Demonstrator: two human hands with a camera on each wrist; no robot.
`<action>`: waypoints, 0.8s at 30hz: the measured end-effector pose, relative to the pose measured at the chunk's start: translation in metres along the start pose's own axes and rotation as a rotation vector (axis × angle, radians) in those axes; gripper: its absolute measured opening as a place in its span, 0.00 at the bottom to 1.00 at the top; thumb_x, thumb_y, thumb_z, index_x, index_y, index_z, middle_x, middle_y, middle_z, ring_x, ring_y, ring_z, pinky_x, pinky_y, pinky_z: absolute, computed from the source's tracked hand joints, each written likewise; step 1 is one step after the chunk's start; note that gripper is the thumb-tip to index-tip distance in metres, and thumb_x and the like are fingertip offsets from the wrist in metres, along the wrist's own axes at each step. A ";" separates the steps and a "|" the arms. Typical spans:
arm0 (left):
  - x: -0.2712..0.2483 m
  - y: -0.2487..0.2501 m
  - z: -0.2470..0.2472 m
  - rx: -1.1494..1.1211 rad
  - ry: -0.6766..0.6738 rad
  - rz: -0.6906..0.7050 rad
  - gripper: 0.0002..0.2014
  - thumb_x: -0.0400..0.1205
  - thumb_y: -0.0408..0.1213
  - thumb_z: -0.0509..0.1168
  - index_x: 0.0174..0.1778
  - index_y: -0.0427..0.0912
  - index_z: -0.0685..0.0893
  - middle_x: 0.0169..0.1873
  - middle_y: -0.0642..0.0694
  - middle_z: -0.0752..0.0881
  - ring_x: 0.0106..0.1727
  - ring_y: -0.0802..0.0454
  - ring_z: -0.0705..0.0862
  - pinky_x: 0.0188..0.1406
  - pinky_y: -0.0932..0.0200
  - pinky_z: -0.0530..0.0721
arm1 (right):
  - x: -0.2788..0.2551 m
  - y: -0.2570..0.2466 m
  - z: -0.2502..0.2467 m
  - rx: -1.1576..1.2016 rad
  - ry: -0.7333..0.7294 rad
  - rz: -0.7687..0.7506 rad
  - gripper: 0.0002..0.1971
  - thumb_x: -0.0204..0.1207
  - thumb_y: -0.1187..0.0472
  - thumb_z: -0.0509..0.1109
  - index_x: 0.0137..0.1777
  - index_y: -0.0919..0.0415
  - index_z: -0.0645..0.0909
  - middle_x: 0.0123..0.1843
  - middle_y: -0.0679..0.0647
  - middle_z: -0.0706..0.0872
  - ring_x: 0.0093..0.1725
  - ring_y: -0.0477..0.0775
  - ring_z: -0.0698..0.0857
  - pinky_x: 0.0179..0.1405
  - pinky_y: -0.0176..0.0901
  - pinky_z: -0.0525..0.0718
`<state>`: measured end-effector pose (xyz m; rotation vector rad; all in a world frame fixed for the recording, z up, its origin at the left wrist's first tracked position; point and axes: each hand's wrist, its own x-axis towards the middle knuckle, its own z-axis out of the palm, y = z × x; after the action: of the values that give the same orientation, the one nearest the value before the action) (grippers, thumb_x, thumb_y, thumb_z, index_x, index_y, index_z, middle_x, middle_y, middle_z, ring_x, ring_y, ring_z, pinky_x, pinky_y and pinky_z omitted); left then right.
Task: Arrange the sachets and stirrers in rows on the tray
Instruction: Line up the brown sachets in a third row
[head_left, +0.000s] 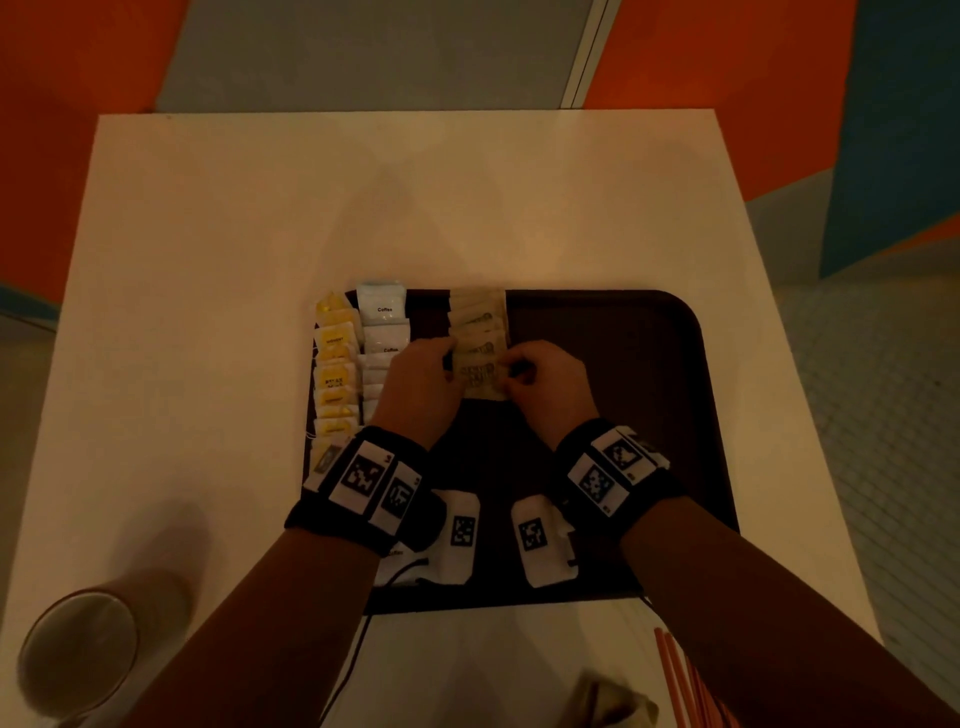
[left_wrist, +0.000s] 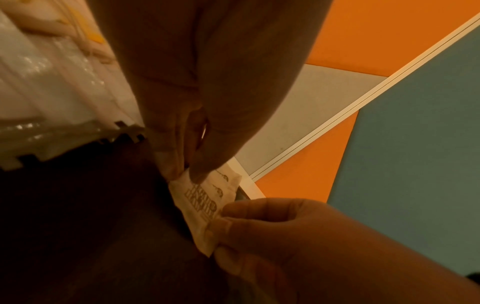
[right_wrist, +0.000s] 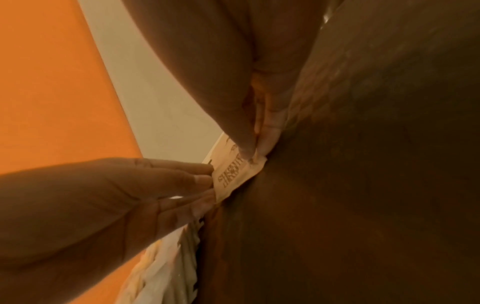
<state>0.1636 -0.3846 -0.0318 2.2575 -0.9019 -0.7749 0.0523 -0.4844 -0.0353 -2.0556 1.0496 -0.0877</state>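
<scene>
A dark brown tray (head_left: 613, 364) lies on the white table (head_left: 208, 234). Along its left part run three rows: yellow sachets (head_left: 335, 374), white coffee sachets (head_left: 383, 322) and beige sachets (head_left: 475, 317). Both hands meet at the nearest beige sachet (head_left: 480, 379) at the front of that row. My left hand (head_left: 451, 366) pinches its left edge between thumb and fingers (left_wrist: 193, 174). My right hand (head_left: 511, 379) pinches its right edge (right_wrist: 253, 153). The printed beige sachet (left_wrist: 205, 205) (right_wrist: 236, 176) lies low over the tray between them.
A cup (head_left: 78, 654) stands at the table's front left corner. Orange stirrers (head_left: 685, 686) and a crumpled beige wrapper or sachet (head_left: 613, 696) lie near the front right edge. The tray's right half (head_left: 623, 415) is bare. Orange and blue floor surrounds the table.
</scene>
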 end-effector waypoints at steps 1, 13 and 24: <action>-0.001 0.000 0.000 0.004 -0.007 -0.003 0.22 0.77 0.28 0.65 0.68 0.39 0.79 0.64 0.38 0.80 0.57 0.44 0.83 0.58 0.56 0.80 | -0.001 0.001 0.000 0.002 0.002 -0.002 0.11 0.72 0.69 0.72 0.54 0.64 0.83 0.59 0.58 0.83 0.43 0.45 0.79 0.46 0.28 0.76; -0.004 0.002 -0.001 -0.010 0.014 0.003 0.17 0.78 0.28 0.65 0.63 0.39 0.82 0.59 0.38 0.81 0.54 0.46 0.82 0.49 0.61 0.79 | 0.004 -0.001 -0.005 0.022 -0.050 0.012 0.17 0.72 0.66 0.72 0.61 0.61 0.82 0.62 0.57 0.85 0.48 0.44 0.81 0.44 0.22 0.72; -0.099 0.011 -0.032 -0.094 -0.149 0.164 0.15 0.78 0.35 0.67 0.61 0.52 0.81 0.51 0.60 0.81 0.49 0.69 0.79 0.47 0.80 0.75 | -0.089 0.013 -0.077 0.000 -0.309 0.003 0.15 0.70 0.63 0.75 0.56 0.53 0.82 0.50 0.45 0.84 0.43 0.33 0.81 0.44 0.17 0.76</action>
<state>0.1220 -0.3084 0.0263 2.0361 -1.0817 -0.9002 -0.0440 -0.4748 0.0326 -1.9883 0.8591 0.2251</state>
